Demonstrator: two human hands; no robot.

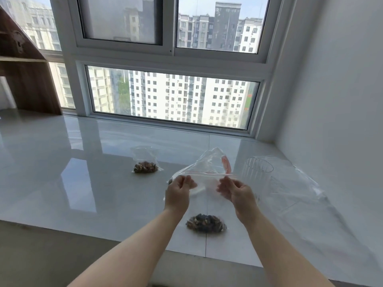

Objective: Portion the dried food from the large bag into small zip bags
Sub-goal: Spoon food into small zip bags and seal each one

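Both hands up on a clear zip bag point(207, 172), held over the glossy white sill point(83, 162).

I had the left hand point(179, 192) and right hand point(236, 193) each pinching the bag near its red zip line, one per side. A filled small bag point(145, 164) sat further back toward the window, another pile of dried food point(206, 223) lay below my wrists, and a clear ribbed cup point(257, 175) stood just right.
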